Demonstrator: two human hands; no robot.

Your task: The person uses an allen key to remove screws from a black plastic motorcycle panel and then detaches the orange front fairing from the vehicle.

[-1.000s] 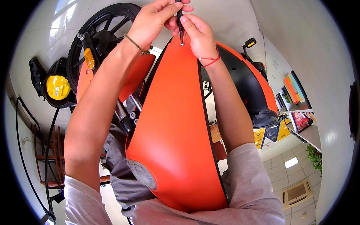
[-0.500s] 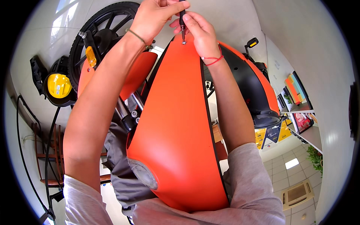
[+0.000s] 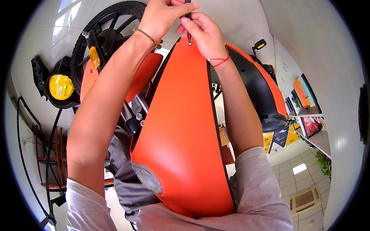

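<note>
My left hand (image 3: 163, 17) pinches the upper end of a slim black screwdriver (image 3: 188, 15) between its fingertips. Lower down, my right hand (image 3: 206, 34) is closed around the same screwdriver, thumb and fingers near the shaft. The tool stands nearly upright, its tip at a small silver screw (image 3: 190, 43) at the far, narrow end of a long orange body panel (image 3: 181, 123). This panel widens toward me and reaches my shirt. A clear round lens (image 3: 147, 178) sits at its near left side. Part of the handle is hidden behind my fingers.
Left of the panel are a black spoked wheel (image 3: 110, 38), fork tubes (image 3: 131, 117), an amber reflector (image 3: 94, 57) and a lamp housing with a yellow face (image 3: 61, 87). To the right stand a black-and-orange vehicle body (image 3: 250, 82) and shelves (image 3: 310, 114).
My left hand and forearm have shifted slightly to the right, its fingers reaching further across the screwdriver. My right hand stays almost in place, and the tip remains at the screw.
</note>
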